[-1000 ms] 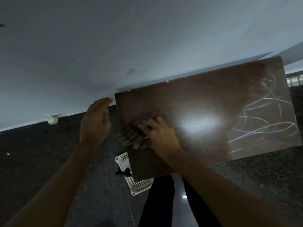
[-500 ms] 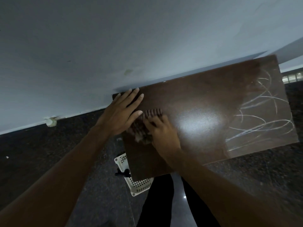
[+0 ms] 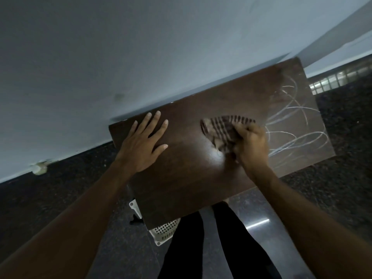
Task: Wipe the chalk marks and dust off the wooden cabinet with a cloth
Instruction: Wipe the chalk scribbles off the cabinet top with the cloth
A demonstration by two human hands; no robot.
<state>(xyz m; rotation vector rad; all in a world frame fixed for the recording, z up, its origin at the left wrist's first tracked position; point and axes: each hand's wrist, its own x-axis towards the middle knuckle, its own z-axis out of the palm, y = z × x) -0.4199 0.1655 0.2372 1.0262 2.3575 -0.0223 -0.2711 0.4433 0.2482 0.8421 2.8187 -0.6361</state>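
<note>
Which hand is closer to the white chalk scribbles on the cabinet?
The right hand. It grips the cloth right beside the chalk marks, at their left edge. The left hand lies flat near the cabinet's far left end, well away from them.

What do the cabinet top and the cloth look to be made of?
Cabinet top: dark brown wood or wood-look laminate, smooth and semi-glossy, judging by the light glare on it. Cloth: soft woven fabric with a checked pattern, bunched and blurred under the right hand.
</note>
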